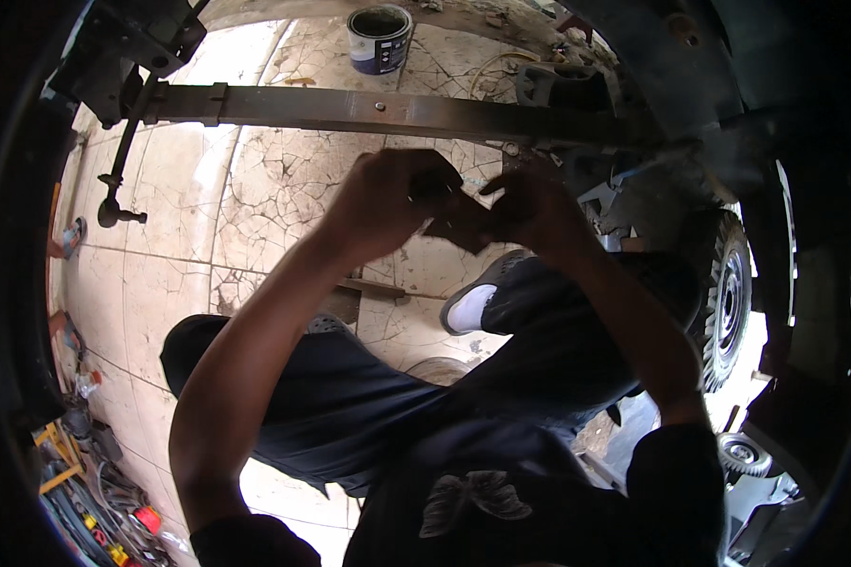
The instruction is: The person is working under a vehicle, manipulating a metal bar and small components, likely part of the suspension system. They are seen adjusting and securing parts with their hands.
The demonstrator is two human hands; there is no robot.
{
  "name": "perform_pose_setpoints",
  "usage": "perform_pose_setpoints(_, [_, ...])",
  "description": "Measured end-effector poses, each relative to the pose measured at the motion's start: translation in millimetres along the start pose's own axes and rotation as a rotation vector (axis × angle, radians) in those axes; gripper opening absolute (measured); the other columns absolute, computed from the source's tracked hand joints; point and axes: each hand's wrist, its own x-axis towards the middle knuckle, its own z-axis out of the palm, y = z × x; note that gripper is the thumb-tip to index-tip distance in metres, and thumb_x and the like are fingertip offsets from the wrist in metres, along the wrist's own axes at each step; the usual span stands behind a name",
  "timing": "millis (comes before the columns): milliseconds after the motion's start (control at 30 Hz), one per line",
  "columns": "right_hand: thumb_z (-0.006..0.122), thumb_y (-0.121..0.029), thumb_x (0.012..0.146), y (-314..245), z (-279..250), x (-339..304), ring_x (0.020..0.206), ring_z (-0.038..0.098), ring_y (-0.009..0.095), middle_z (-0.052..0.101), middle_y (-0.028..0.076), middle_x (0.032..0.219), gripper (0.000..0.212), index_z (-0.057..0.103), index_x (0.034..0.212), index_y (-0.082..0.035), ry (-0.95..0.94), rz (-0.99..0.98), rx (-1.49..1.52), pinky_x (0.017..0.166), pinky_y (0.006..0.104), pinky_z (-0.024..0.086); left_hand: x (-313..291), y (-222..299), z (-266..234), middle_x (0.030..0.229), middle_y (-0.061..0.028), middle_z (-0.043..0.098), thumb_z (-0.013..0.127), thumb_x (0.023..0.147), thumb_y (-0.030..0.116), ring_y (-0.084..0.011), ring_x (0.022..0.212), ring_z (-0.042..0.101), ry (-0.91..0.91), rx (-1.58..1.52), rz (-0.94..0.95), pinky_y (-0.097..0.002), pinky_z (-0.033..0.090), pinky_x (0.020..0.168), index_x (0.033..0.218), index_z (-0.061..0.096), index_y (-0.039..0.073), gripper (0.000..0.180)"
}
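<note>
My left hand (pixel 388 198) and my right hand (pixel 536 215) are raised in front of me, close together, just on my side of a long metal bar. Between them is a small dark, flat, brownish piece (pixel 463 227) with straight edges. The fingers of my left hand are closed round its left end, and my right hand grips the right end. Shadow and blur hide its exact kind. A second dark lump shows inside my left fingers, too dim to name.
The rusty metal bar (pixel 331 110) spans the view beyond my hands. A rod with a ball joint (pixel 115 194) hangs at left. A paint bucket (pixel 379 42) stands on cracked tiles. At right are a treaded tyre (pixel 728 293) and a smaller wheel (pixel 742 455); tools lie lower left.
</note>
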Motion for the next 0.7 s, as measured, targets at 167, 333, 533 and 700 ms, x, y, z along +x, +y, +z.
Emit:
perform_pose_setpoints(167, [0.089, -0.003, 0.082, 11, 6, -14, 0.096, 0.080, 0.020, 0.081, 0.015, 0.104, 0.055, 0.066, 0.131, 0.002, -0.011, 0.128, 0.175, 0.086, 0.0321, 0.062, -22, 28, 20, 0.105, -0.0146, 0.080, 0.074, 0.097, 0.010, -0.0216, 0.100, 0.079, 0.076, -0.159, -0.130, -0.0350, 0.061, 0.089, 0.120, 0.073, 0.001, 0.025])
perform_pose_setpoints(333, [0.088, -0.004, 0.086, -42, 23, -17, 0.096, 0.081, 0.022, 0.079, 0.017, 0.112, 0.055, 0.064, 0.134, 0.004, -0.068, 0.147, 0.113, 0.087, 0.0328, 0.064, -49, 14, 21, 0.117, -0.0168, 0.079, 0.075, 0.101, 0.035, -0.0265, 0.108, 0.077, 0.174, -0.296, -0.299, -0.0376, 0.064, 0.085, 0.136, 0.065, 0.000, 0.051])
perform_pose_setpoints(533, [0.086, 0.002, 0.085, -52, 40, 11, 0.100, 0.080, 0.023, 0.077, 0.017, 0.116, 0.053, 0.064, 0.133, 0.004, -0.206, 0.002, 0.375, 0.091, 0.0329, 0.064, -65, 5, 1, 0.126, -0.0181, 0.072, 0.076, 0.100, 0.043, -0.0254, 0.109, 0.074, 0.140, -0.755, -0.465, -0.0377, 0.066, 0.074, 0.140, 0.060, -0.003, 0.062])
perform_pose_setpoints(700, [0.087, 0.004, 0.081, -48, 54, 32, 0.114, 0.072, 0.022, 0.072, 0.013, 0.126, 0.065, 0.062, 0.141, 0.000, -0.288, 0.057, 0.279, 0.098, 0.0348, 0.062, -79, -16, 0, 0.119, -0.0162, 0.074, 0.083, 0.096, 0.028, -0.0230, 0.105, 0.073, 0.333, -1.043, -0.358, -0.0342, 0.062, 0.087, 0.133, 0.064, -0.005, 0.053])
